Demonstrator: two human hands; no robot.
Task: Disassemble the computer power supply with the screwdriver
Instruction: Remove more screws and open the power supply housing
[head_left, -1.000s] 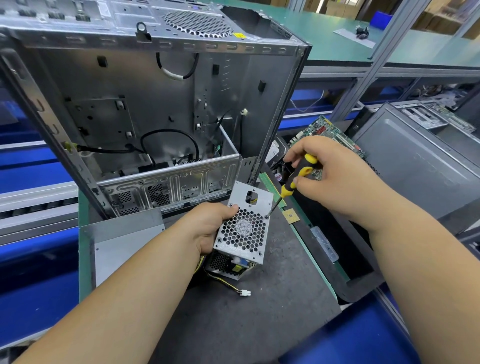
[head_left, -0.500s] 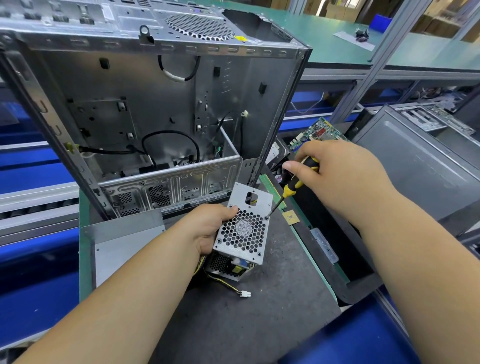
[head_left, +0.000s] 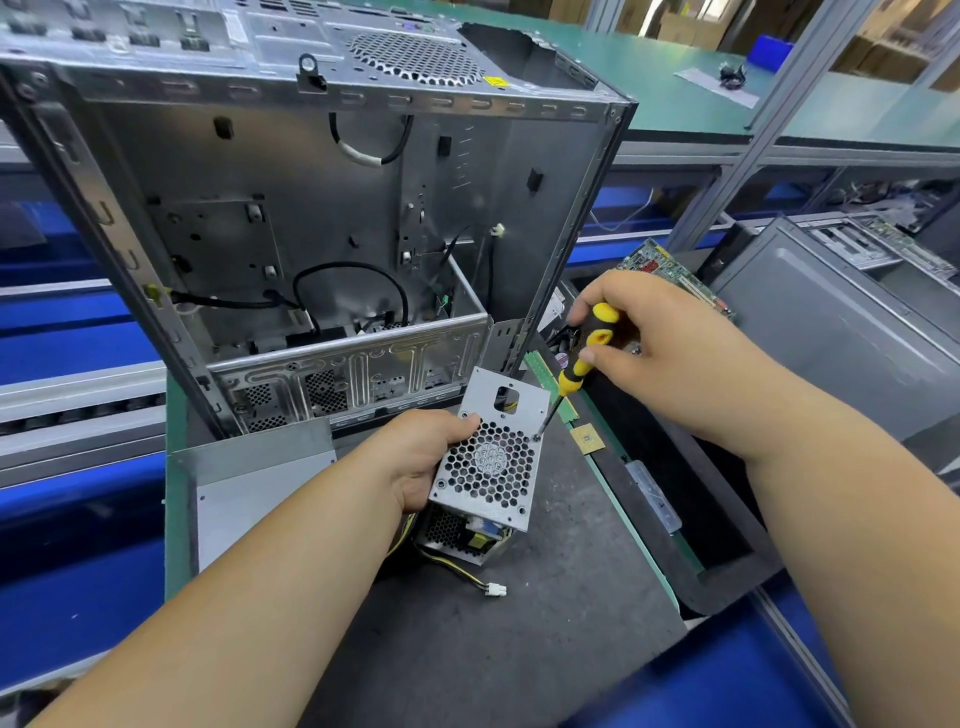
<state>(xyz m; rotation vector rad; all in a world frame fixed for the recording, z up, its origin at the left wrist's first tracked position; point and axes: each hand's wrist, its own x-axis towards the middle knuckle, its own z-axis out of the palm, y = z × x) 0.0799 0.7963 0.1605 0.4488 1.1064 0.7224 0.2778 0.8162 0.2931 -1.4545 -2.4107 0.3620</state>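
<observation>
On the far left, the opened computer case (head_left: 291, 234) is seen standing on the bench (head_left: 519, 649). In front of it, the power supply (head_left: 488, 462) is gripped at its left edge by the left hand (head_left: 421, 462), fan grille tilted upward. The screwdriver (head_left: 576, 369) tip is set on the grille's upper-right corner screw, its yellow-black handle pinched by the right hand (head_left: 670, 358).

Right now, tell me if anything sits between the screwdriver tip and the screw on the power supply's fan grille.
Nothing visible does. The screwdriver, held in the right hand, already has its tip at the upper right corner screw of the power supply, which the left hand grips from the left side, clear of that corner.
</observation>
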